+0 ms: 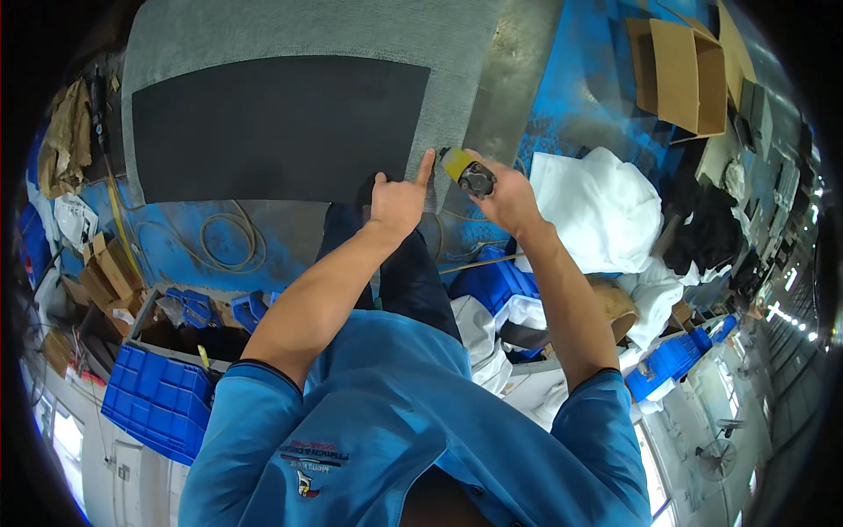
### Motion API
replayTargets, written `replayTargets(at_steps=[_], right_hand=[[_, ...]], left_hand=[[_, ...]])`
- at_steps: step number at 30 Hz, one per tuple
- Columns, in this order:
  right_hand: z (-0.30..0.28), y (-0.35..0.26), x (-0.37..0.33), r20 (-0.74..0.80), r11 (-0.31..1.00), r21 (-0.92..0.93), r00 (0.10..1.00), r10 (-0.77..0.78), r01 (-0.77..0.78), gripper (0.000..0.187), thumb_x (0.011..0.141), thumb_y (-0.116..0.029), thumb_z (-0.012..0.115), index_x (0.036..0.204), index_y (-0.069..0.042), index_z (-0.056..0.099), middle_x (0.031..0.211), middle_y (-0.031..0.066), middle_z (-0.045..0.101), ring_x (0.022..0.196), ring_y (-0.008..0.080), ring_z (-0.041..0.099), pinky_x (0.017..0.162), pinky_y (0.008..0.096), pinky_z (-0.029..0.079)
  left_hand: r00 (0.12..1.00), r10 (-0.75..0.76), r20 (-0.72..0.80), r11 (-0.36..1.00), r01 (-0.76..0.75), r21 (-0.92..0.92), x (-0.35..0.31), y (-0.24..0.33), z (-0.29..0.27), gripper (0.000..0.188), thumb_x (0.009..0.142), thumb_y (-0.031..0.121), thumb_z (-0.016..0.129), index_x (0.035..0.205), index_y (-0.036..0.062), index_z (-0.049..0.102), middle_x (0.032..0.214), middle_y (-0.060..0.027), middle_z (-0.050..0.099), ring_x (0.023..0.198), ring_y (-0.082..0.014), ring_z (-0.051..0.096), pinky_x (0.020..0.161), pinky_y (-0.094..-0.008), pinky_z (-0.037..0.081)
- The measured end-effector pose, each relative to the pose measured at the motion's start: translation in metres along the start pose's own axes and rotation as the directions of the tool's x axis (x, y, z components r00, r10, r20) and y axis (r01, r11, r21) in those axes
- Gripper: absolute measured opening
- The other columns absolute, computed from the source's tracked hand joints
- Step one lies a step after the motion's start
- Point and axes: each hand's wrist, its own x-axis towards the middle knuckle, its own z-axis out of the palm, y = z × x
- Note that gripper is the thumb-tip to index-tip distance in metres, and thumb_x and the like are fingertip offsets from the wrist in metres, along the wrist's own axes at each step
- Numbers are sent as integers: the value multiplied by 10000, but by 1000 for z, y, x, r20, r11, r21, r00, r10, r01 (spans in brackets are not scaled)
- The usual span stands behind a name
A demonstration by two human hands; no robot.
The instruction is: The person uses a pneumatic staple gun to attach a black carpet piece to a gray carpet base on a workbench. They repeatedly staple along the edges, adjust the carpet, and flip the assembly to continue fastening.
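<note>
A black rectangular sheet [281, 127] with a curved far edge lies on a larger grey fabric-like sheet [307, 31]. My left hand [400, 200] rests at the black sheet's near right corner, holding nothing, with its index finger stretched toward the grey margin and its thumb apart. In my right hand [509, 195] is a yellow-and-black hand tool [465, 171], its front end just past the grey sheet's right side, close to my left index fingertip. Its exact kind cannot be made out. My fingers partly hide its grip.
White bundled material [597, 211] lies to the right, beside a black heap [705, 233]. An open cardboard box [680, 75] stands at the far right. A coiled hose [233, 241] lies on the blue-stained surface. Blue crates [156, 400] stand behind me on the left.
</note>
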Motion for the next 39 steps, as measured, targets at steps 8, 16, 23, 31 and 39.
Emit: replayTargets(at_steps=[8,16,23,31,39], right_hand=[[-10,1,14,136,996,-39,988,-70,76,666,768,-100,777,1408,-191,619,1071,148,727,982,392,696,823,469,574],[-20,-10,26,213,986,-140,975,-61,92,655,772,-95,768,1402,-193,620,1083,154,725,1015,400,688,853,477,564],[-30,-25,23,198,999,-50,980,28,-18,510,827,-102,751,1330,-108,665,1105,174,737,1022,391,702,874,426,564],[-11,-18,21,205,994,43,975,88,-98,568,800,-94,775,1355,-113,653,1103,171,738,1001,390,706,847,424,564],[3,-28,17,82,997,-79,997,-14,20,736,719,-80,779,1425,-200,613,1015,147,712,948,404,693,804,473,567]], left_hand=[[999,13,-45,1000,-13,-2,0,-2,10,1012,872,137,619,1688,101,22,704,-89,742,598,-276,707,803,-457,456],[1000,20,-7,998,-21,-62,-2,-3,3,1017,872,118,624,1691,128,22,724,-98,749,635,-278,718,841,-454,444],[1000,-4,-24,996,2,-87,-4,-1,1,973,893,108,613,1692,131,59,736,-97,750,657,-278,726,877,-451,448],[999,-9,-53,1000,10,14,-2,12,9,757,927,138,605,1619,64,308,762,-84,757,699,-244,739,914,-456,468],[1000,1,11,998,-2,69,5,10,21,742,947,144,584,1632,91,306,789,-32,761,742,-226,748,926,-477,434]])
